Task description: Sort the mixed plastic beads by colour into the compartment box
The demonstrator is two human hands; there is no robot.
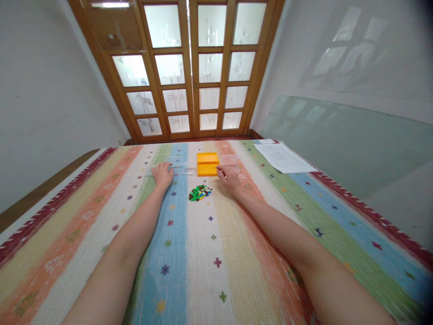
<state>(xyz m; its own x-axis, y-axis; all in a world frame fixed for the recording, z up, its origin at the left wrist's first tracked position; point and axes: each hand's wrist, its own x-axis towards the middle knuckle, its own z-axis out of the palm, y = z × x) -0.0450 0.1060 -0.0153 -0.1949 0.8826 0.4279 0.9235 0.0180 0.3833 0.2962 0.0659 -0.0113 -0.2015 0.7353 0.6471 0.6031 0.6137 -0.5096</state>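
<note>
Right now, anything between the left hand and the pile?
Nothing visible: only tablecloth lies between the left hand and the pile. The yellow box sits beyond the pile, off that line.

The right hand [230,180] is at the yellow box [207,169], left hand [163,174] farther left; small coloured pieces [199,193] lie nearer.

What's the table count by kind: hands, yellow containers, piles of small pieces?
Hands: 2 (left hand, right hand)
Two-part yellow container: 1
Pile of small pieces: 1, too jumbled to count singly
Total: 4
</note>
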